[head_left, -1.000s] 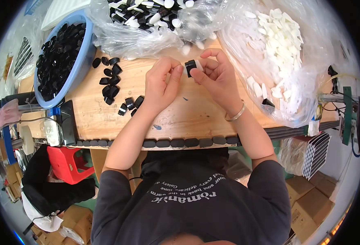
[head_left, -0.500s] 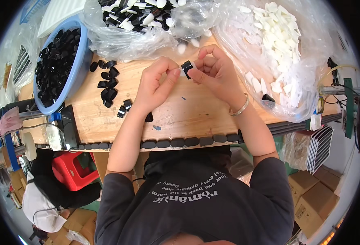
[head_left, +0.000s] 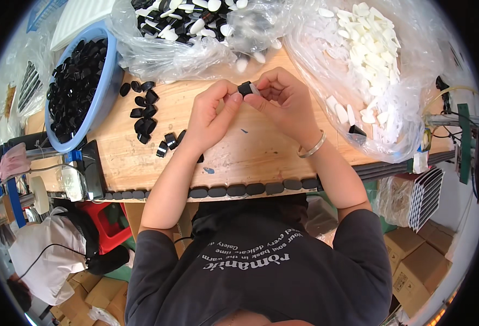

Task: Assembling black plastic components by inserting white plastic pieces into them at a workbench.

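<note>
Above the middle of the table, my two hands meet around a small part. My left hand [head_left: 211,115] is closed, its thumb and forefinger pinching the left side of a short black plastic sleeve [head_left: 244,88]. With thumb and fingers my right hand [head_left: 285,106] grips a white plastic piece [head_left: 254,89] at the sleeve's right end. The white piece sits against or partly inside the sleeve; how deep is hidden. Loose black sleeves [head_left: 144,111] lie in a rough line left of my left hand. A silvery bracelet [head_left: 314,146] circles my right wrist.
At the left stands a blue basin [head_left: 111,70] full of black sleeves. A clear bag [head_left: 180,60] of mixed black and white parts lies at the back. Another clear bag [head_left: 413,130] with white pieces spreads at the right. Dark padding [head_left: 237,190] lines the table's front edge.
My hands have come together, and my left fingers now pinch the black sleeve. The sleeve has shifted slightly left and turned. At the lower left, another person in white has moved.
</note>
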### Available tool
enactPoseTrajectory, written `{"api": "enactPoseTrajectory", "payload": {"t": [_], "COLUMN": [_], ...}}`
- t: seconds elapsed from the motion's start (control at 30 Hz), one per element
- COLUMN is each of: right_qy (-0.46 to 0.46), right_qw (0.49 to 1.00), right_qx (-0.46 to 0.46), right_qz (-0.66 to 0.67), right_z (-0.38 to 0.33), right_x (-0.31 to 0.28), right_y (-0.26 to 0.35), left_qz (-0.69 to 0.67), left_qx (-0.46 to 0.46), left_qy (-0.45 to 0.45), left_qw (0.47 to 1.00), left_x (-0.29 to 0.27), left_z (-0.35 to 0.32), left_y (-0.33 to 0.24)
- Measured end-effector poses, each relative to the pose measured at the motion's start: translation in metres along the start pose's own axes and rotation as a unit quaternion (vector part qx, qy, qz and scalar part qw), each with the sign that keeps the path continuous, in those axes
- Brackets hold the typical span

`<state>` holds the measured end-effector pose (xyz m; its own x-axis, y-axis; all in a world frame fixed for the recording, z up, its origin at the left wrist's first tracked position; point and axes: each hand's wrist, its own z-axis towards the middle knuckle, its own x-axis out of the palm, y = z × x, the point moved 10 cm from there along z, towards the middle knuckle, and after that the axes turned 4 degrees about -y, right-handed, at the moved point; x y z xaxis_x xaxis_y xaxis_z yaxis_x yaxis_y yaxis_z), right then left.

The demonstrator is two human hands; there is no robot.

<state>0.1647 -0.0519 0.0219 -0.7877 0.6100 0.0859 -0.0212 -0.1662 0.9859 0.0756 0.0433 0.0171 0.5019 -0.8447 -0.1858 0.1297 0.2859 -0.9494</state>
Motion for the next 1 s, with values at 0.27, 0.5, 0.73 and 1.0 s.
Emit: {"api": "enactPoseTrajectory", "payload": {"t": [0.27, 0.5, 0.73, 1.0], "right_qy": [0.006, -0.038, -0.028, 0.025], "right_qw": [1.0, 0.997, 0.999, 0.992], "right_qx": [0.009, 0.0, -0.017, -0.066], "right_qz": [0.023, 0.063, 0.005, -0.106], "right_z": [0.0, -0.001, -0.003, -0.003], "right_x": [0.0, -0.006, -0.004, 0.002], "right_y": [0.003, 0.004, 0.005, 0.021], "left_qz": [-0.022, -0.059, -0.064, 0.051], "left_qx": [0.032, 0.021, 0.018, 0.059], "left_qy": [-0.006, -0.017, -0.047, 0.047], "left_qw": [0.999, 0.998, 0.997, 0.996], "left_x": [-0.003, 0.008, 0.004, -0.004], "left_z": [0.003, -0.001, -0.001, 0.005], "left_y": [-0.006, -0.002, -0.005, -0.015]}}
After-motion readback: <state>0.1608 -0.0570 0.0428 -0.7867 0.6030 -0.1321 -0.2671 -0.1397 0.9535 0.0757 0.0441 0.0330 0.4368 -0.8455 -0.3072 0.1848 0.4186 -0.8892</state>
